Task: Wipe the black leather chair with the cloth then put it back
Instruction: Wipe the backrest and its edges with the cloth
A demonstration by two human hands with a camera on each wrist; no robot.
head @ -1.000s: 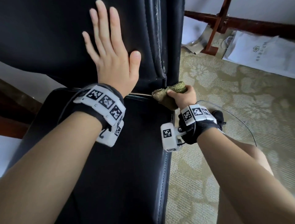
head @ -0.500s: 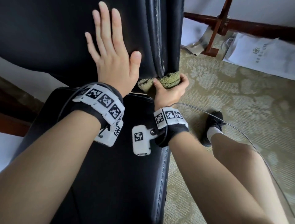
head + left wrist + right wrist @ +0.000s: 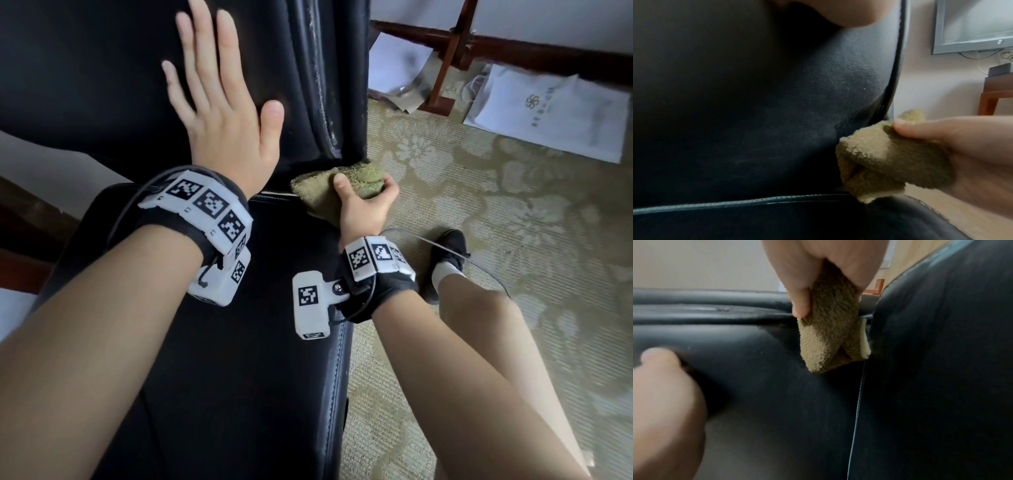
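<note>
The black leather chair [image 3: 219, 359] fills the left and middle of the head view, its backrest [image 3: 85, 68] rising at the top. My left hand [image 3: 219, 102] lies flat and open against the backrest. My right hand [image 3: 363, 202] grips a bunched olive-green cloth [image 3: 322, 192] at the right end of the crease where backrest meets seat. In the left wrist view the cloth [image 3: 885, 159] sits against the backrest's lower right corner [image 3: 869, 120]. The right wrist view shows thumb and fingers pinching the cloth [image 3: 830, 337] beside the seat seam [image 3: 857, 410].
Patterned beige carpet [image 3: 513, 222] lies right of the chair. My leg and black shoe [image 3: 448, 260] stand close to the seat's right edge, with a thin cable [image 3: 479, 267] looping over them. A wooden table leg [image 3: 445, 68] and white paper bags [image 3: 548, 113] are at the far right.
My right hand has carried the cloth from the seat's right edge in to the backrest's base, then slightly down and right. The left hand stays flat on the backrest.
</note>
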